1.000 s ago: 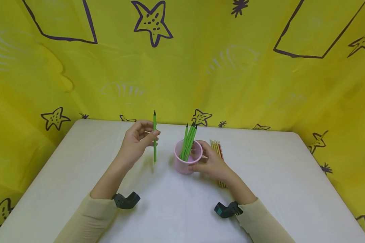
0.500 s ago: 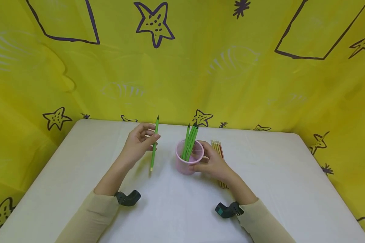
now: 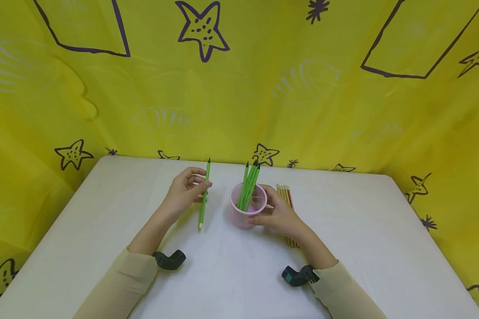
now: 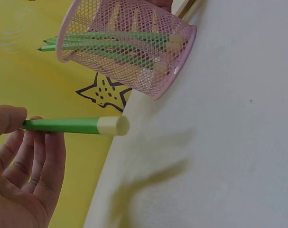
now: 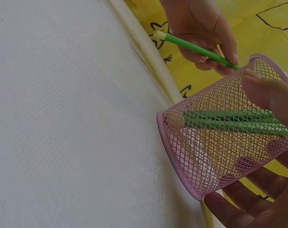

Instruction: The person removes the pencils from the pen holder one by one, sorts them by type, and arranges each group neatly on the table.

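Observation:
Between thumb and fingers, my left hand (image 3: 187, 188) pinches a green pencil (image 3: 205, 195) with its dark tip up and its pale end down. In the left wrist view that pale end of the pencil (image 4: 113, 125) hangs above the table, apart from the cup. My right hand (image 3: 281, 212) grips a pink mesh pencil cup (image 5: 219, 128) from its right side, thumb in front and fingers behind. Several green pencils (image 3: 247, 188) lean inside the cup, dark tips up. The right wrist view shows their pale ends near the cup's base.
Several yellow pencils and a red one (image 3: 285, 195) lie in a row on the white table (image 3: 363, 230), partly hidden by my right hand and forearm. A yellow curtain (image 3: 239, 88) with drawn stars hangs along the table's back edge. Dark cameras (image 3: 170, 259) sit on both wrists.
My left hand has come down slightly with the green pencil, and the pencil now tilts, its lower end swung left. The right hand and cup have barely moved.

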{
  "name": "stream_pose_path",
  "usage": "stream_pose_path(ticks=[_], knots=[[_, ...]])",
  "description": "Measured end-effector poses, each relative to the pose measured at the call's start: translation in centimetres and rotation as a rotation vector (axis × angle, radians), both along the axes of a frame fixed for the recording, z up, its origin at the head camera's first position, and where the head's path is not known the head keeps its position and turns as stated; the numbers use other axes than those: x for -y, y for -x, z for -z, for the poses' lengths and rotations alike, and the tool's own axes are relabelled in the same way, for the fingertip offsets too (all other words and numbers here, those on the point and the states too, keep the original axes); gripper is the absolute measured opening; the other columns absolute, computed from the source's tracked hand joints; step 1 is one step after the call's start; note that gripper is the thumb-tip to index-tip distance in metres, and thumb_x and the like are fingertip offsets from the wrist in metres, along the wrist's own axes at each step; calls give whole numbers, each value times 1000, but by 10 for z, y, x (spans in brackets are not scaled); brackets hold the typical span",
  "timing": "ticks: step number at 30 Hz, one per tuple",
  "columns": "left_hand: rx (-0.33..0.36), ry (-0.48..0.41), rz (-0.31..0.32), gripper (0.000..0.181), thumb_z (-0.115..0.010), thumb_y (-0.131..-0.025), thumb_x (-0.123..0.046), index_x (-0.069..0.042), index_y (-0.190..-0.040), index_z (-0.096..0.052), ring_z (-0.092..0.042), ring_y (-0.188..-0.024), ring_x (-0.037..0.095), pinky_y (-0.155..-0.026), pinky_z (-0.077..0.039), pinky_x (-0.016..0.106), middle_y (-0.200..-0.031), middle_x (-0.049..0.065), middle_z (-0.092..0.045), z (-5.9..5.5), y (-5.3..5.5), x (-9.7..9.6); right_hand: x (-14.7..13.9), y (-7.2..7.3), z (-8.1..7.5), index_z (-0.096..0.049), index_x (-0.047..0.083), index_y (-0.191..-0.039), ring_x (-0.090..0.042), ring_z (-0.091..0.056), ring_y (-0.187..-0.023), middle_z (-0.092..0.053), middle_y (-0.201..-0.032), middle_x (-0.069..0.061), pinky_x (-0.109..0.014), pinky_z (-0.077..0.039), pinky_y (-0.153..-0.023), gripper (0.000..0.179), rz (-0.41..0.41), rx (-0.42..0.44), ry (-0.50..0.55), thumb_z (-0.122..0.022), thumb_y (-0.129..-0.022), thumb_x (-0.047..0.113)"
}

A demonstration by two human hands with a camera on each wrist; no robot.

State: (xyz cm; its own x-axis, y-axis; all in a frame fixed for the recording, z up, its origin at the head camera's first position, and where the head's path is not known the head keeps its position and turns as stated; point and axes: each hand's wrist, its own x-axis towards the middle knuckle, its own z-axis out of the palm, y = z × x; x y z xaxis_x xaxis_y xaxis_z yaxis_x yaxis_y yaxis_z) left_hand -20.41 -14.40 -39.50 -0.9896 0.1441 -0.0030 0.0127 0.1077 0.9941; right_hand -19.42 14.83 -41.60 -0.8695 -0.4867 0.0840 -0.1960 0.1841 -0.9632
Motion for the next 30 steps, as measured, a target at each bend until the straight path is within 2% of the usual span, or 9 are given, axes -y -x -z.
stream_pose_path(ticks=[11, 19, 25, 30], knots=[[69, 52, 5, 36, -66, -97, -18, -5, -127, -51, -69, -85, 36, -74, -61, 38, -116, 27, -61, 11, 4, -2, 0, -1, -2, -44, 16, -144, -36, -50, -131, -51, -142, -9, -53, -45, -106, 82, 5, -6, -13, -86, -74, 4], [135, 93, 11, 36, -68, -96, -16, -4, -126, -51, -65, -73, 19, -68, -60, 33, -107, 18, -64, 20, 5, -2, 0, 0, -1, -44, 15, -144, -36, -50, -132, -51, -142, -9, -53, -46, -106, 81, 0, -12, -10, -86, -75, 5], [188, 115, 1, 38, -71, -93, -11, -5, -126, -53, -66, -68, 19, -63, -61, 34, -105, 15, -65, 29, 7, -4, 0, 0, -2, -44, 15, -144, -36, -50, -132, -51, -143, -9, -54, -45, -107, 82, -5, -15, -1, -86, -75, 3], [189, 133, -32, 40, -74, -90, -9, -4, -124, -55, -67, -69, 17, -61, -61, 34, -104, 16, -67, 35, 8, -3, -1, 0, -2, -44, 14, -144, -36, -49, -132, -51, -143, -10, -55, -44, -107, 82, -9, -23, 4, -85, -75, 3]])
